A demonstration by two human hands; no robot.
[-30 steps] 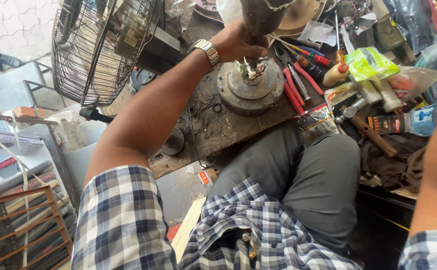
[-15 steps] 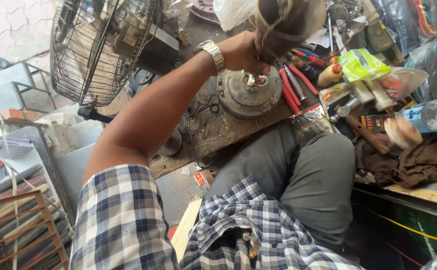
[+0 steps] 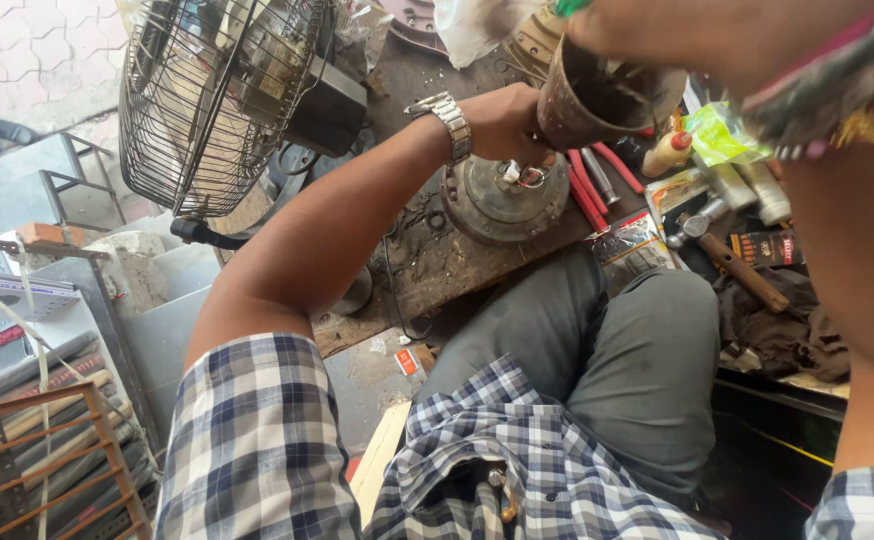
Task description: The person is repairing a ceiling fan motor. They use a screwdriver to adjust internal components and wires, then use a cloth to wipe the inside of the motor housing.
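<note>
Though the head camera sat close and steep over the bench, I could read the left hand (image 3: pixel 505 122) well enough: its fingers were curled shut around the lower part of a rusty brown metal cylinder (image 3: pixel 582 98), a cup-like piece held tilted with its open mouth turned up toward the lens. That hand wore a silver metal watch (image 3: pixel 449 122) at the wrist, and the forearm ran across the bench so the cylinder hung directly over a round grey metal motor housing (image 3: pixel 505 198). I judged that it was held there because the two parts belong to one assembly, short wires showing at the housing's hub just under the hand.

The right hand (image 3: pixel 657 25) was at the very top of the view, blurred and cut by the frame edge, seemingly on the rim of the cylinder. I could not tell whether it was clamped or loose. A coloured thread band crossed that wrist.

The housing lay flat on a dark, stained wooden board (image 3: pixel 427 270) resting before the person's grey-trousered knees, which kept the work within easy reach of both arms. Just right of it lay red-handled pliers (image 3: pixel 587 195), and farther right a wooden-handled hammer (image 3: pixel 727 255) among small bottles. A wire-caged black fan (image 3: pixel 217 100) stood at the board's far left corner, well apart from the hands.
</note>
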